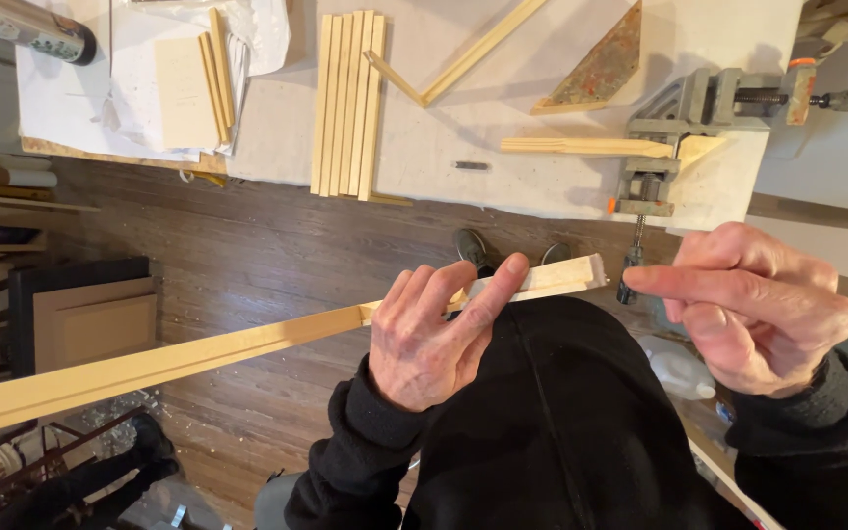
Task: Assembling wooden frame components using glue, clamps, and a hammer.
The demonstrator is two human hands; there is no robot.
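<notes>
The left hand (pixel 434 339) sits at the centre of the frame with its grip closed around a long pale wooden strip (pixel 198 358), fingers curled over the top edge near the strip's right end. The strip runs from the lower left of the frame up to just right of centre, tilted slightly, held in the air above the dark wooden floor (pixel 247 245). The right hand (pixel 753 304), at the right of the frame, holds nothing: its grip is loosely curled, with the index finger stretched out toward the strip's end, close to it but seemingly not touching (the gap is hard to judge from this angle).

Along the top of the frame lies a white counter (pixel 444 128). On it sit a row of wooden slats (pixel 348 103) side by side, and a metal clamp (pixel 684 123) at the upper right gripping another short strip (pixel 581 146).
</notes>
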